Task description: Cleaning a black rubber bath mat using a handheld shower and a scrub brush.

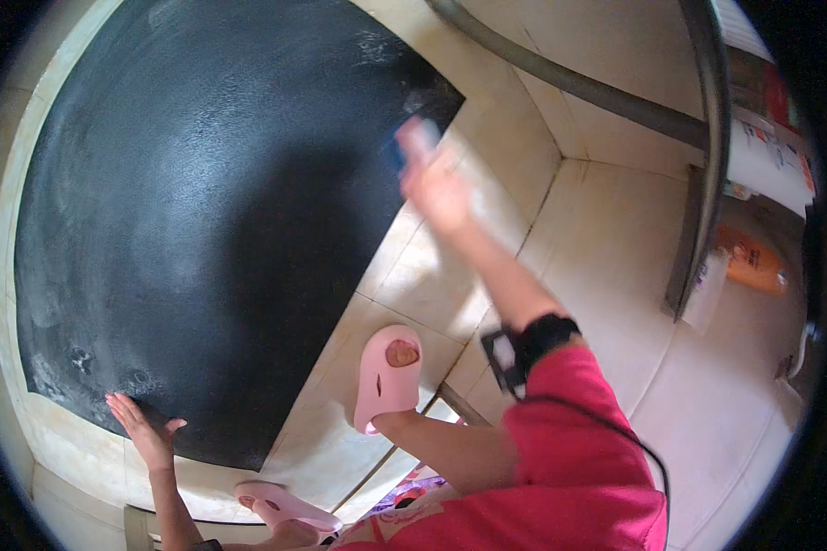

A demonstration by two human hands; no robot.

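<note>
A large black mat (pixel 200 227) with a wet sheen and whitish smears lies spread on the tiled floor. Near its right corner my right hand (pixel 441 186) grips a small scrub brush (pixel 415 138), pink and white with a blue underside. Motion blurs both hand and brush, so the bristles cannot be made out. At the lower left edge of the mat rests my left hand (pixel 145 430), palm down, fingers apart and holding nothing. Small patches of pale foam (pixel 80 359) sit close to that hand.
My feet stand in pink slides (pixel 389 379) beside the mat's near edge. Beige wall tiles (pixel 593 227) rise at the right. A dark curved rail (pixel 565 82) crosses the upper right, beside a shelf with an orange bottle (pixel 751 260) and a white container (pixel 765 165).
</note>
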